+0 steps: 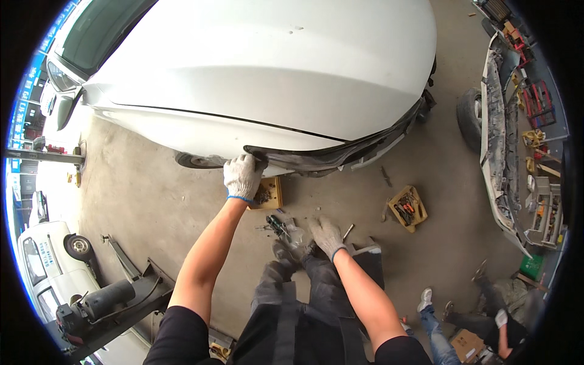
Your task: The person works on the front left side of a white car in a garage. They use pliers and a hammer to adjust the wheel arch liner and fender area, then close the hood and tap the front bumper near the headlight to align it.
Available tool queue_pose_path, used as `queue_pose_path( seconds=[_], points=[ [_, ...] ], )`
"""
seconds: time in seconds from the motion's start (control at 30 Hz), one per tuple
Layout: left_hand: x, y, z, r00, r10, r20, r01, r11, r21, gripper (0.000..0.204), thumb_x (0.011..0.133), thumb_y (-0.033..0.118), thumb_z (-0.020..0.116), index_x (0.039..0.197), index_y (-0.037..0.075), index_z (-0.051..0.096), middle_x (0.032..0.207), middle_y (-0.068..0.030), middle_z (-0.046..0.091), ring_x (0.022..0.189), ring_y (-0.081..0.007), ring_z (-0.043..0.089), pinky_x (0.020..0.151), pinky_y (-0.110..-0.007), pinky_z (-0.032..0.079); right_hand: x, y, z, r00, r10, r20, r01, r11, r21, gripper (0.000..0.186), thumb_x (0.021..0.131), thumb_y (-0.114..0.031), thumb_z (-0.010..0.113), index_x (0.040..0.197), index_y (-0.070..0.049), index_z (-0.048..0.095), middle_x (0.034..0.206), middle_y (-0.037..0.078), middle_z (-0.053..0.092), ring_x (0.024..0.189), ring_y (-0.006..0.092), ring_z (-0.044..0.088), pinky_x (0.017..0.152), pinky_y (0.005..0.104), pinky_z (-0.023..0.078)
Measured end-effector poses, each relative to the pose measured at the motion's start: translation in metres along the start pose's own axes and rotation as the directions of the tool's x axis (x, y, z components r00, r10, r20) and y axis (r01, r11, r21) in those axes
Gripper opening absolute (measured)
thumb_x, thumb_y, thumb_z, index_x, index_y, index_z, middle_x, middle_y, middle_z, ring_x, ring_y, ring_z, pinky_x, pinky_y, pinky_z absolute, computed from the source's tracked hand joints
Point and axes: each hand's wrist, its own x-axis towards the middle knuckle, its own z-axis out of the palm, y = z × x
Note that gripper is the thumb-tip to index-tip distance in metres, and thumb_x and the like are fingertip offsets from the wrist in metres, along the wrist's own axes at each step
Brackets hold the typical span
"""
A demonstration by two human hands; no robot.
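My left hand (243,177), in a white knit glove with a blue cuff, is at the edge of the white car's front fender (201,134). Its fingers are curled at that edge, beside the dark opening (298,159) at the car's front corner; their tips are partly hidden. My right hand (326,236), gloved too, hangs low over the floor with fingers stretched out and nothing visible in them. Close to it are a dark green-and-black power tool (278,226), a clear plastic bag (295,232) and a metal rod (348,232).
A yellow bin of small hardware (277,193) stands under the fender; another yellow bin (420,220) holds hand tools. A removed bumper (488,128) and a wheel (468,120) stand right. People (433,322) are low at right. Lift equipment (109,298) and a white vehicle (52,261) are left.
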Motion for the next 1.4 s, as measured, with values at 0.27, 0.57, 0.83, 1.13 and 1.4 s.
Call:
queue_pose_path(
  seconds=[0.27,0.57,0.83,1.13,1.4],
  points=[
    [0.004,-0.030,0.019,0.920,0.093,-0.380,-0.096,0.995,0.012,0.124,0.049,0.048,0.094,0.147,0.000,0.036,0.154,-0.0255,0.032,0.146,-0.0476,0.023,0.120,-0.062,0.019,0.076,-0.034,0.042,0.994,-0.090,-0.065,0.110,0.865,0.489,0.029,0.097,-0.029,0.063,0.098,0.000,0.067,0.085,0.011,0.070,0.078,0.0187,0.066,0.076,0.0360,0.053],
    [0.014,-0.045,0.071,0.740,0.247,-0.625,-0.187,0.969,0.163,0.120,0.055,0.044,0.090,0.148,-0.008,0.035,0.155,-0.0296,0.032,0.149,-0.0453,0.021,0.124,-0.056,0.012,0.141,0.007,0.118,0.713,-0.604,-0.357,0.695,0.541,0.473,0.016,0.097,-0.016,0.064,0.098,0.000,0.066,0.084,0.009,0.068,0.078,0.0153,0.065,0.071,0.0303,0.052],
    [0.023,-0.030,0.085,0.615,0.250,-0.748,-0.147,0.968,0.202,0.082,0.095,0.053,0.053,0.148,-0.007,0.036,0.155,-0.0306,0.033,0.148,-0.0460,0.024,0.121,-0.059,0.011,0.136,0.009,0.137,0.620,-0.604,-0.500,0.784,0.466,0.409,0.017,0.099,-0.012,0.062,0.107,0.003,0.063,0.085,0.015,0.067,0.075,0.0224,0.066,0.068,0.0322,0.052],
    [0.023,-0.016,0.079,0.543,0.303,-0.783,-0.221,0.951,0.215,0.074,0.095,0.048,0.053,0.146,-0.005,0.041,0.151,-0.0306,0.038,0.145,-0.0465,0.030,0.120,-0.058,0.015,0.147,-0.009,0.115,0.861,-0.407,-0.305,0.460,0.367,0.808,0.028,0.102,-0.026,0.060,0.103,0.001,0.065,0.085,0.008,0.069,0.073,0.0125,0.065,0.067,0.0269,0.053],
    [0.022,-0.015,0.080,0.537,0.402,-0.741,-0.247,0.915,0.317,0.077,0.092,0.053,0.057,0.143,-0.003,0.046,0.148,-0.0286,0.044,0.143,-0.0449,0.034,0.120,-0.059,0.017,0.158,-0.030,0.122,0.954,-0.300,0.022,0.057,0.252,0.966,0.040,0.099,-0.041,0.060,0.108,-0.002,0.061,0.077,0.008,0.068,0.064,0.0173,0.067,0.057,0.0291,0.055]
  ],
)
